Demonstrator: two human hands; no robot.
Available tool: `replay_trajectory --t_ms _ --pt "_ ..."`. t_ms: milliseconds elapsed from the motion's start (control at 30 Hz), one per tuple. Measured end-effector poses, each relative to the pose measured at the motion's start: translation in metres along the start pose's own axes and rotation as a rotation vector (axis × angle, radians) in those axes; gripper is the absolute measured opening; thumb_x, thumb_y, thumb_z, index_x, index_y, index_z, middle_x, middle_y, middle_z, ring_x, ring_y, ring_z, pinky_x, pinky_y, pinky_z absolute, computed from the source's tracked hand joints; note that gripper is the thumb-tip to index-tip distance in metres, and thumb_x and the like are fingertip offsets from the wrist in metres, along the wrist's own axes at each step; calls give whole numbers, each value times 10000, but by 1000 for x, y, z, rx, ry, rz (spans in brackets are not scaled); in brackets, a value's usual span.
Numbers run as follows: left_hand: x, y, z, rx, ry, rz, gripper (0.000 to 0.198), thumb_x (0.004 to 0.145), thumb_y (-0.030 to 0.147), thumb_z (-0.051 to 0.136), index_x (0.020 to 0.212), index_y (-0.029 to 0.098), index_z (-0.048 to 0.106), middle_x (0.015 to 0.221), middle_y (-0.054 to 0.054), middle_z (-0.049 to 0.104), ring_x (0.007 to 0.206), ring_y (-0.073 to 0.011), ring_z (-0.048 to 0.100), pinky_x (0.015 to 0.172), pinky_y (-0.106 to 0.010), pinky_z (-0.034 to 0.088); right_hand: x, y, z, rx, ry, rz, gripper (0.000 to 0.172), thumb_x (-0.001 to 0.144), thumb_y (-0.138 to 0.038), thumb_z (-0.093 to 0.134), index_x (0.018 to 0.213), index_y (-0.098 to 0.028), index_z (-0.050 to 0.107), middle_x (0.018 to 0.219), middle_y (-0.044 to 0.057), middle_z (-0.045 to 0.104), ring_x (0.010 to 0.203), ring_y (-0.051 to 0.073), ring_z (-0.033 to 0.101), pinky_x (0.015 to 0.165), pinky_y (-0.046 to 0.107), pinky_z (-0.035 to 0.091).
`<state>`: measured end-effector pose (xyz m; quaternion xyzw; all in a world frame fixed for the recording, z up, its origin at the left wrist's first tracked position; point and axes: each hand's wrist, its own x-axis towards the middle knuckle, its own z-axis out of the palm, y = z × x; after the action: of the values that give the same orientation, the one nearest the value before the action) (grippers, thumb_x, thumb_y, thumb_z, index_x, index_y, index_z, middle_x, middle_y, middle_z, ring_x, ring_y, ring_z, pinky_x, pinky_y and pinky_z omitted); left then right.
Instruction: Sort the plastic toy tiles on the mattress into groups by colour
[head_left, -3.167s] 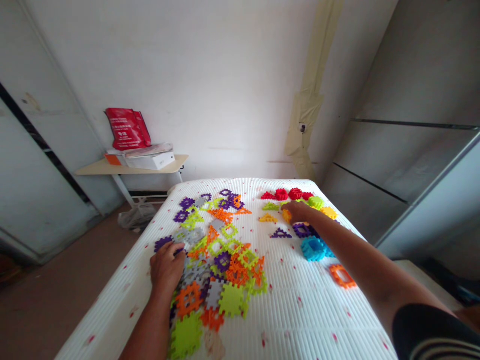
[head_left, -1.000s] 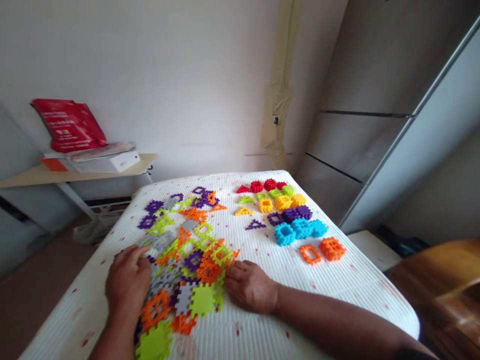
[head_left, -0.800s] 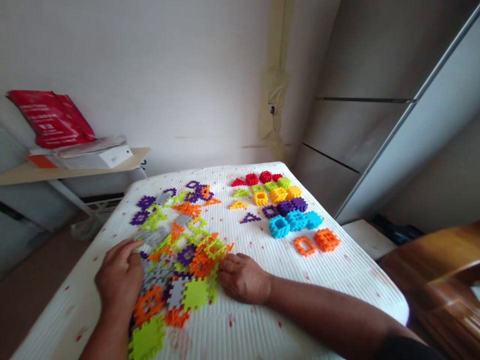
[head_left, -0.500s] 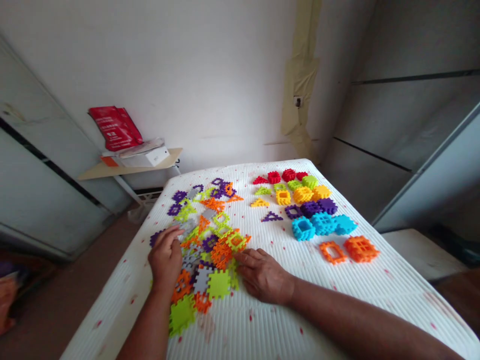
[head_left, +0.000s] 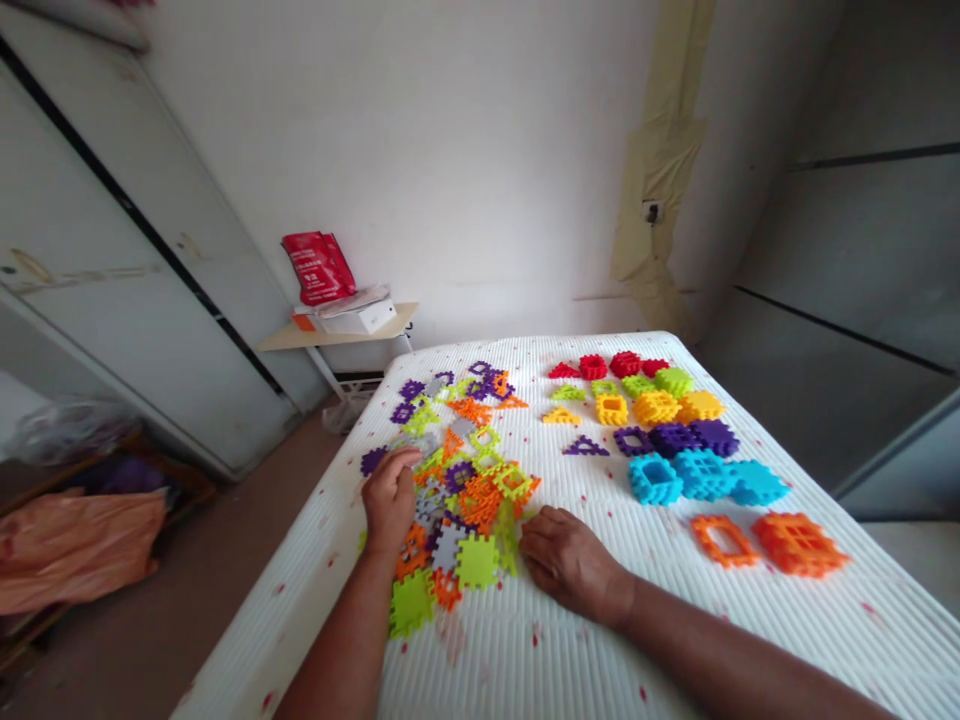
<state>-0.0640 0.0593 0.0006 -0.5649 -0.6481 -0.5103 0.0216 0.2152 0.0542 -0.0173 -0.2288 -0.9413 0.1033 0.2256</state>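
As L hand touches tiles, R hand lies palm-down beside.

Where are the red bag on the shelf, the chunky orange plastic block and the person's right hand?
red bag (head_left: 319, 266): head view, its front face.
chunky orange plastic block (head_left: 799, 543): head view, centre of its top face.
right hand (head_left: 568, 560): head view, back of the hand.

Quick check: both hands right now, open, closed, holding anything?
Left hand: fingers lie on the pile of flat pieces; a grip on any piece cannot be told.
Right hand: open, palm down on the white surface beside the pile, holding nothing.
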Motion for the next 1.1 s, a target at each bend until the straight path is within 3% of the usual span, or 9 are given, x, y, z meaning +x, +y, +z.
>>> replay_trajectory --t_ms 200,367,433,500,600,667,767,867,1100 --pt "5 -6 -13 -68 194 -254 261 763 249 425 842 172 662 753 -19 673 737 -167 626 743 -290 493 1 4 -2 143 11 -11 156 833 -104 441 726 -186 520 745 42 568 748 181 508 716 311 410" --pt "15 2 -27 -194 252 -323 259 727 252 439 801 148 664 667 -18 647 640 -151 584 639 -256 459 0 5 -3 249 37 20 156 821 -91 441 784 -186 559 790 51 591 786 185 528 728 310 431" --pt "17 10 -35 -218 149 -361 262 725 281 451 806 143 658 692 -27 662 618 -149 579 610 -253 451 0 5 -3 272 42 21 160 806 -78 449 801 -185 568 797 51 597 793 184 532 725 303 435" --pt "15 20 -46 -164 -55 -377 293 730 332 476 857 148 665 741 -36 682 628 -159 592 601 -260 452 -1 5 -4 282 46 17 168 793 -66 453 812 -182 572 797 52 599 794 183 535 719 295 437" --pt "1 30 -68 70 -333 -274 310 731 382 519 909 187 682 860 -40 695 761 -189 621 703 -288 467 -1 7 -3 289 57 12 178 781 -53 456 826 -179 574 805 55 601 805 183 541 726 290 439" --pt "-15 33 -80 262 -413 -189 292 730 380 530 895 202 692 914 -48 683 858 -208 614 801 -314 456 -1 7 -2 294 69 9 184 775 -49 460 830 -180 575 813 54 603 813 182 543 736 289 440" --pt "-41 30 -87 488 -455 -140 321 738 367 534 965 196 684 954 -71 657 970 -237 576 889 -351 426 0 8 0 294 88 5 182 759 -48 468 817 -182 577 813 51 604 805 179 545 735 286 441" --pt "-59 23 -82 583 -485 -140 357 749 363 534 1027 180 665 1009 -88 639 1009 -248 556 924 -366 411 1 9 1 276 100 10 174 739 -42 480 791 -179 574 792 44 603 785 177 543 723 282 436" --pt "-64 15 -61 610 -514 -145 350 771 340 520 1038 142 631 1023 -109 633 1019 -250 555 933 -356 398 1 10 5 225 108 22 166 739 -43 500 791 -182 577 785 29 605 777 164 544 730 265 426"
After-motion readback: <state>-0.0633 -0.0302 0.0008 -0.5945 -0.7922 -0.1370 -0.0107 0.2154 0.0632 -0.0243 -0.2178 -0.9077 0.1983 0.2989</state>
